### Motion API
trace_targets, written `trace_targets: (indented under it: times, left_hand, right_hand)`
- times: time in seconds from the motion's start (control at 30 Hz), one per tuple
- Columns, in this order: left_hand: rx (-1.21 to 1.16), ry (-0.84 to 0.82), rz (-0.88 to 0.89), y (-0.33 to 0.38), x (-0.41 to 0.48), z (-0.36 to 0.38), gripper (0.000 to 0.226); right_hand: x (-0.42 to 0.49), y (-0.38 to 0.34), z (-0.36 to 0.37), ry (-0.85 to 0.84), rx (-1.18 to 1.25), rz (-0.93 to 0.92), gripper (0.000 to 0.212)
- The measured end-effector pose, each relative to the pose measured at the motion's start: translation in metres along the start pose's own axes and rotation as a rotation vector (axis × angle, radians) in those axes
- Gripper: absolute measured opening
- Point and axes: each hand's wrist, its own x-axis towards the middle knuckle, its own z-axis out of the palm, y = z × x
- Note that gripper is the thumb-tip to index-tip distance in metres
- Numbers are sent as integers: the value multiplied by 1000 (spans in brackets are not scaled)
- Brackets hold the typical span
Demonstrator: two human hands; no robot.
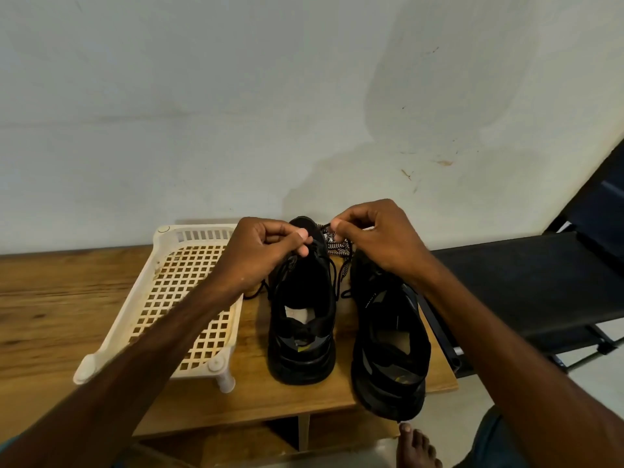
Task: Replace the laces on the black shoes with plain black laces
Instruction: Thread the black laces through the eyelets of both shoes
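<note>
Two black shoes stand on the wooden table (50, 298), heels toward me. The left shoe (300, 325) carries a plain black lace (332, 278) whose loose ends hang down both sides. My left hand (260, 251) pinches that lace over the shoe's tongue. My right hand (374, 238) pinches a lace end just above the toe area. A black-and-white patterned lace (339, 249) lies bunched between the two shoes, under my right hand. The right shoe (388, 342) is partly covered by my right wrist.
A cream plastic lattice rack (175, 298) stands on short legs left of the shoes. A black folding frame (526, 292) sits to the right of the table. A stained wall runs behind. A bare foot (415, 447) shows below the table's front edge.
</note>
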Motion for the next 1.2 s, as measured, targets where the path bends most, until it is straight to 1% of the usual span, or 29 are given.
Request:
trace_targets:
  times: [0.07, 0.1, 0.2, 0.27, 0.3, 0.37, 0.4, 0.47, 0.53, 0.6, 0.67, 0.73, 0.8, 0.9, 0.97, 1.07, 1.2]
  left_hand:
    - [34, -33, -35, -4, 1, -9, 14]
    - [48, -47, -55, -5, 2, -14, 16]
    - [66, -71, -98, -8, 3, -23, 19]
    - [100, -29, -86, -10, 3, -24, 14]
    - [133, 2, -70, -10, 3, -23, 12]
    - [188, 42, -41, -11, 2, -19, 15]
    - [208, 53, -24, -11, 1, -16, 17]
    - [236, 81, 29, -10, 0, -9, 18]
    - [246, 112, 85, -8, 0, -3, 20]
    - [256, 127, 109, -6, 1, 1, 21]
    - [267, 135, 99, -6, 2, 0, 24]
    - [325, 161, 72, -8, 2, -2, 26]
    - [456, 191, 41, -9, -2, -7, 24]
    - [590, 169, 16, -9, -16, -4, 32]
    - [662, 151, 33, -8, -23, 5, 32]
    - [802, 196, 60, -7, -26, 19, 28]
    - [846, 236, 29, -6, -25, 27, 24]
  right_hand:
    - [3, 7, 0, 123, -126, 39, 18]
    - [4, 10, 0, 153, -173, 64, 16]
    - [7, 18, 1, 154, -256, 105, 15]
    - [8, 19, 2, 107, -278, 114, 16]
    - [7, 17, 3, 61, -319, 104, 26]
    - [6, 12, 6, -48, -396, 11, 52]
    - [4, 8, 8, -88, -375, -50, 57]
    - [2, 0, 14, -139, -254, -131, 50]
    - [1, -6, 20, -153, -159, -143, 35]
    - [2, -8, 22, -126, -115, -147, 18]
    - [5, -7, 21, -91, -118, -143, 9]
    - [7, -3, 21, -58, -151, -104, 9]
    - [9, 3, 21, -38, -195, -42, 11]
    - [11, 7, 21, -34, -228, 18, 12]
    - [11, 7, 21, -25, -233, 31, 8]
    - [10, 8, 21, -25, -222, 45, 5]
    - [9, 9, 22, -37, -194, 63, 14]
